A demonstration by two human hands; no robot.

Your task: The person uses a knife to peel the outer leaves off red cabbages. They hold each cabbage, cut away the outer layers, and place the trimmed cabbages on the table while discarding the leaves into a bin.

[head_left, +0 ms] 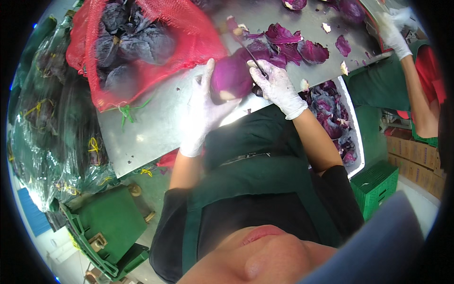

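Note:
A peeled red cabbage [230,77] rests against my gloved left hand [205,103], whose thumb and fingers curve around its left side and underside. Its pale stem end faces down toward me. My gloved right hand [275,85] grips the handle of a knife [252,55] beside the cabbage. The thin blade points up and away from me over the steel table [149,135]. Loose purple cabbage leaves [283,44] lie just past the knife. Left of my left hand, a red mesh bag [198,32] lies spread with several unpeeled cabbages [147,44] in it.
A white bin [356,142] of leaf trimmings stands below the table's right edge. At right, another person's gloved hand [393,35] is at the table. Plastic-wrapped sacks [64,106] are stacked at left. A green crate [376,184] and a green wheeled bin [110,216] stand on the floor.

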